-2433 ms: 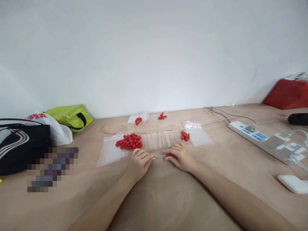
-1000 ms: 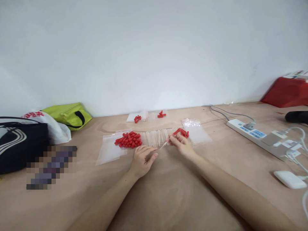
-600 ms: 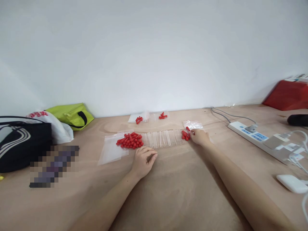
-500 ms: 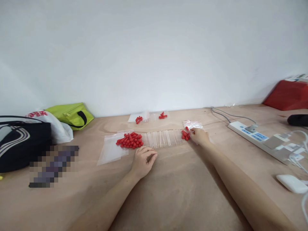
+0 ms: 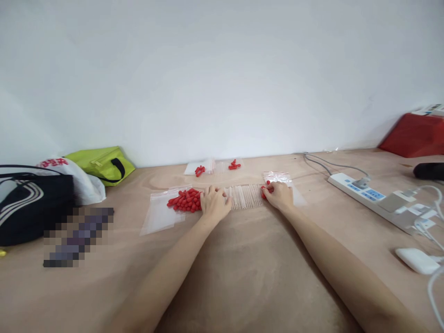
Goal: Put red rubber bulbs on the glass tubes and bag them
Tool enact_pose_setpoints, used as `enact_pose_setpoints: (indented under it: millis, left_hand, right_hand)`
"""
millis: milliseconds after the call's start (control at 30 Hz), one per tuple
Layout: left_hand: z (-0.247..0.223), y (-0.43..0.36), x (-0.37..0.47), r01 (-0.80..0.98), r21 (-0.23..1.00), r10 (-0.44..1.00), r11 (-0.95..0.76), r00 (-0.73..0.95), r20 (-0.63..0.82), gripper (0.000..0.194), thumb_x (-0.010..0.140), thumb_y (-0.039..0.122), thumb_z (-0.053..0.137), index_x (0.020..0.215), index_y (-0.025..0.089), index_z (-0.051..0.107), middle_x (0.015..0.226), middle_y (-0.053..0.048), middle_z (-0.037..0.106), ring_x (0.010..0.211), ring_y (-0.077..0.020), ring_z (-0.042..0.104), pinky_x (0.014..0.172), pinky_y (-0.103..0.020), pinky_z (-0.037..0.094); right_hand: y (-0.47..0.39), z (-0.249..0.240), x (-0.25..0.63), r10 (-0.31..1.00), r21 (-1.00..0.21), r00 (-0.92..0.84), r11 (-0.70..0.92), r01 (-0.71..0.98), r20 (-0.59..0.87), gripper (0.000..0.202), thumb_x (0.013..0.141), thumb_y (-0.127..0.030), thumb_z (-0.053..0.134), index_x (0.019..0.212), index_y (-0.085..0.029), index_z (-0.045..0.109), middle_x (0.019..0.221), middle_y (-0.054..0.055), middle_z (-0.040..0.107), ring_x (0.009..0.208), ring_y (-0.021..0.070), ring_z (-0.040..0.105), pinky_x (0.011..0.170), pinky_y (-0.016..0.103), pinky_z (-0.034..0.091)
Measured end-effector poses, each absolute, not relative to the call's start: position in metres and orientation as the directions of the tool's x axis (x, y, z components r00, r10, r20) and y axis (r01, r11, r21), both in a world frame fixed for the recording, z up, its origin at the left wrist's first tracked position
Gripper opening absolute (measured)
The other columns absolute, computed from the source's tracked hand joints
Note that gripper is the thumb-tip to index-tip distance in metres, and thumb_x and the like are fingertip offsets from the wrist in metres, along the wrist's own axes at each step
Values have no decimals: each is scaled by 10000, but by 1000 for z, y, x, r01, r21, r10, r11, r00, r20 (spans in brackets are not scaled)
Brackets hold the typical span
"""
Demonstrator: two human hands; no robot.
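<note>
My left hand (image 5: 215, 204) rests over the left end of a row of thin clear tubes (image 5: 244, 198), its fingers bent and apart. Beside its fingertips lies a large pile of red rubber bulbs (image 5: 183, 201), partly on clear zip bags (image 5: 157, 215). At the row's other end, my right hand (image 5: 280, 195) has its fingers closed on a small red rubber bulb (image 5: 264, 192). Another clear zip bag (image 5: 277, 176) lies behind and under that hand. The right fingers hide part of the small red group there.
Two small groups of red bulbs (image 5: 200, 170) lie on bags near the wall. A white power strip (image 5: 364, 198) with cords and a white adapter (image 5: 418, 260) sit to the right. Black (image 5: 38, 203), white plastic (image 5: 83, 182) and lime (image 5: 104, 164) bags stand left; a red bag (image 5: 412, 136) stands far right.
My left hand has moved up and slightly right, from in front of the tubes to over their left end. My right hand has shifted slightly left onto the red bulbs.
</note>
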State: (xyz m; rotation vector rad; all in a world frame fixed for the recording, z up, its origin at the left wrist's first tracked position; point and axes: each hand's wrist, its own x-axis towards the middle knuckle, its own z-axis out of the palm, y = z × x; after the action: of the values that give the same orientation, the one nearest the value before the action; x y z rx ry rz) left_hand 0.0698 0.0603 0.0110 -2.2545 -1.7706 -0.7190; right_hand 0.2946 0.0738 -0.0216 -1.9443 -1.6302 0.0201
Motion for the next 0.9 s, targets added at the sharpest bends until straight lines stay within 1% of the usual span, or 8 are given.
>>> enact_pose_setpoints:
  millis: [133,233,333,500,600,733,833,900]
  left_hand:
    - [12,80,90,977,128,908,-173,108,404,212,676,367,593,637,163,635,865,-142,564,911,-323,456,755,-449,343]
    - [9,87,95,986,104,917,-134,83,391,188,660,309,591,622,133,646,848,-167,569,894,-336,459,750,-463,345]
    - [7,90,98,987,92,914,-133,87,396,155,651,255,590,634,114,650,846,-182,573,886,-337,462,736,-458,354]
    - [16,81,98,980,81,897,-182,132,422,144,721,205,528,689,115,635,864,-174,574,889,-316,470,684,-401,377]
    - [22,63,83,956,81,863,-283,217,456,173,805,236,468,750,139,599,840,-119,591,862,-263,495,705,-368,374]
    - [13,33,46,778,126,713,-615,481,510,174,867,216,401,766,175,537,724,-29,614,710,-180,545,732,-349,354]
    - [-3,20,26,687,145,620,-713,520,587,205,896,219,349,874,186,550,777,-30,644,716,-158,569,753,-332,354]
    - [-10,17,22,663,163,601,-730,511,614,228,906,226,332,938,190,555,819,-37,653,744,-155,576,758,-323,360]
  right_hand:
    - [74,-23,293,836,-498,299,-35,866,460,293,791,-387,415,678,-178,587,773,71,636,815,218,518,709,327,282]
    - [72,-25,289,778,-515,301,34,856,552,300,811,-381,398,702,-165,577,773,78,633,813,218,509,723,337,283]
    - [70,-28,285,753,-539,283,111,835,594,277,823,-361,396,746,-163,573,770,76,630,802,217,512,734,352,300]
    - [66,-30,276,753,-687,261,326,650,604,271,843,-360,371,874,-155,546,777,74,596,710,179,523,661,315,395]
    - [56,-30,266,731,-687,186,477,548,656,278,842,-320,392,1033,-163,519,814,65,550,709,168,514,653,320,432]
    - [35,-28,246,718,-601,-41,611,515,694,213,836,-214,412,964,-205,582,814,59,506,790,176,506,719,342,445]
    - [20,-26,233,722,-588,-174,659,469,670,206,831,-161,412,936,-201,584,856,64,505,831,165,514,750,325,451]
    - [15,-25,228,721,-585,-228,674,451,655,212,829,-145,410,947,-194,579,878,67,506,846,160,517,762,318,451]
